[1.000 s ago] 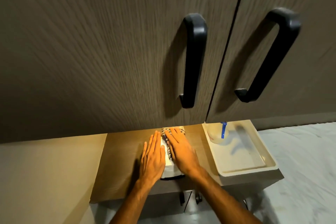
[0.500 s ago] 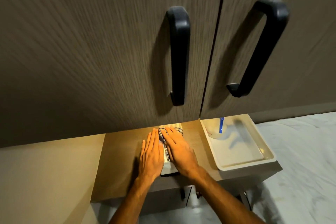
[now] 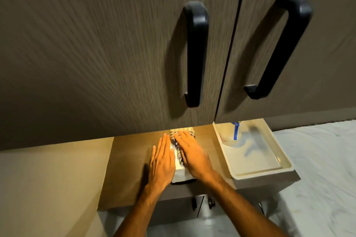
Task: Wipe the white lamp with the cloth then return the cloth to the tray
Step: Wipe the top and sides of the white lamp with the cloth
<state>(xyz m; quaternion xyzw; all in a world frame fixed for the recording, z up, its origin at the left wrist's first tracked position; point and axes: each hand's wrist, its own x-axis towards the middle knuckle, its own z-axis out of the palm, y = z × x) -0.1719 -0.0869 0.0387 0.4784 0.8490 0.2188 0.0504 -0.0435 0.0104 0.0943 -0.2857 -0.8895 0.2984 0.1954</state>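
The white lamp (image 3: 180, 176) lies on a low wooden cabinet top (image 3: 127, 169), glowing warm yellow, mostly covered by my hands. My left hand (image 3: 162, 161) rests flat with fingers straight against the lamp's left side. My right hand (image 3: 193, 153) lies flat on a checked cloth (image 3: 179, 153) and presses it onto the lamp's top. The cloth's far end (image 3: 189, 132) shows past my fingertips. The white tray (image 3: 285, 167) sits to the right on the same cabinet, holding no cloth.
A clear spray bottle with a blue nozzle (image 3: 234, 133) stands in the tray's far left corner. Dark cupboard doors with black handles (image 3: 195, 52) hang close overhead. A pale bed sheet (image 3: 323, 159) lies to the right, a beige wall to the left.
The camera has shifted, so the cupboard handles sit differently in view. Both hands stay flat on the lamp, and my right hand with the cloth has barely moved.
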